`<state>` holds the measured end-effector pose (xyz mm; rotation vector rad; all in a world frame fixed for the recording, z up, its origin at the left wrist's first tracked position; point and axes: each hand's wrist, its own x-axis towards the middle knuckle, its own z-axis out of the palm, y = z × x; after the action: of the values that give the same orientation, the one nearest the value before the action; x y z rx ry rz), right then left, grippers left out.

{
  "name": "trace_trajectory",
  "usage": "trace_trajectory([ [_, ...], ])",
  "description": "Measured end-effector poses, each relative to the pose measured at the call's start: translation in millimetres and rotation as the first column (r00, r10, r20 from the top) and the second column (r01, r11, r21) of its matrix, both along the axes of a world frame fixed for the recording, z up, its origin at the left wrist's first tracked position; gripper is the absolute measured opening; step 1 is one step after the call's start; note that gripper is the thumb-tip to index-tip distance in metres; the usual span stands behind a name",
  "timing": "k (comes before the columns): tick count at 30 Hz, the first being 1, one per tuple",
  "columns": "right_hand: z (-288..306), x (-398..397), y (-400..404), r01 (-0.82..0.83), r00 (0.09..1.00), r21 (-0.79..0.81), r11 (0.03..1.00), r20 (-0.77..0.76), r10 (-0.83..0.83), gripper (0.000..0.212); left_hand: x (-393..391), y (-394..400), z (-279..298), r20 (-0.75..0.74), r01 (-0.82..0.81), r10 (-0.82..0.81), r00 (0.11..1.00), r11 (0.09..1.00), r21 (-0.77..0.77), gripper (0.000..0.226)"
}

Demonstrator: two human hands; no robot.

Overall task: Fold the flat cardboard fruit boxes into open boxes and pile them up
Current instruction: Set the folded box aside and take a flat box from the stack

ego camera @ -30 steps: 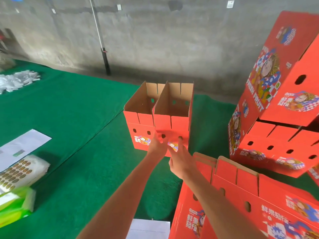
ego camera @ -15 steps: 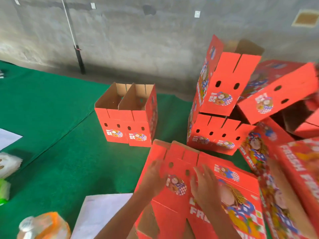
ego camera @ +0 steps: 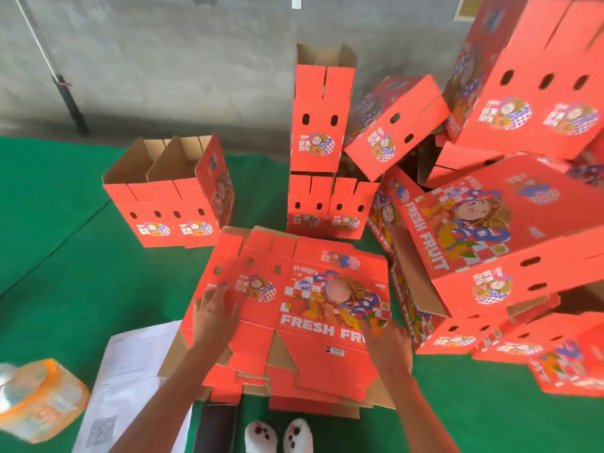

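On top of the stack of flats (ego camera: 294, 392) on the green mat (ego camera: 81, 273), directly in front of the person, lies the top flat box (ego camera: 304, 308), printed side up. Left hand (ego camera: 214, 317) rests on its left panel, fingers spread wide and straight, holding nothing. Right hand (ego camera: 387, 343) rests near the right edge by the lettering, fingers reaching forward; whether they hook the edge cannot be told. Judged light, thin corrugated board: stiff across panels, floppy along the scored creases, glossy print probably a bit slippery under flat palms. Best taken by opposite side edges, not the loose bottom flaps, which would bend. Two open folded boxes (ego camera: 170, 194) stand beyond on the left, well apart from the tumbled pile of finished boxes (ego camera: 474, 223) on the right
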<state>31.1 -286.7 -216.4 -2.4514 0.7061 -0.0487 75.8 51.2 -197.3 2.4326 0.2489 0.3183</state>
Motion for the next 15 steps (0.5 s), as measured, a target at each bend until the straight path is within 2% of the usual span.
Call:
trace_trajectory([
  [2,6,-3,-7,-0.026,0.997,0.114,0.993,0.076,0.017,0.034,3,11,10,-0.074,-0.055,0.04,0.996,0.975,-0.214,0.03],
  [4,15,-2,-23,-0.061,0.989,0.247,0.967,0.142,0.026,0.011,9,28,26,-0.199,-0.161,0.085,0.976,0.9,-0.406,0.037],
  [6,28,1,-44,-0.033,0.981,0.431,0.902,0.189,-0.054,0.03,14,44,42,-0.224,-0.166,0.038,0.974,0.793,-0.586,0.041],
  [8,42,6,-60,-0.021,0.962,0.656,0.754,0.218,-0.163,0.045,16,59,61,-0.177,-0.043,-0.125,0.976,0.689,-0.723,0.045],
  [10,53,10,-66,-0.046,0.948,0.865,0.5,0.196,-0.252,0.044,16,66,79,-0.034,0.163,-0.293,0.956,0.622,-0.766,0.045],
  [11,58,10,-66,-0.099,0.944,0.913,0.395,0.212,-0.253,0.042,15,66,87,0.052,0.258,-0.323,0.945,0.639,-0.725,0.043],
  [12,64,11,-64,-0.174,0.937,0.919,0.354,0.265,-0.229,0.04,14,64,93,0.129,0.309,-0.307,0.943,0.662,-0.683,0.044],
  [14,75,13,-60,-0.275,0.91,0.882,0.383,0.367,-0.192,0.043,16,55,105,0.196,0.287,-0.209,0.958,0.683,-0.672,0.046],
  [15,80,15,-59,-0.331,0.888,0.869,0.368,0.419,-0.189,0.046,17,50,113,0.214,0.26,-0.153,0.965,0.689,-0.676,0.041],
])
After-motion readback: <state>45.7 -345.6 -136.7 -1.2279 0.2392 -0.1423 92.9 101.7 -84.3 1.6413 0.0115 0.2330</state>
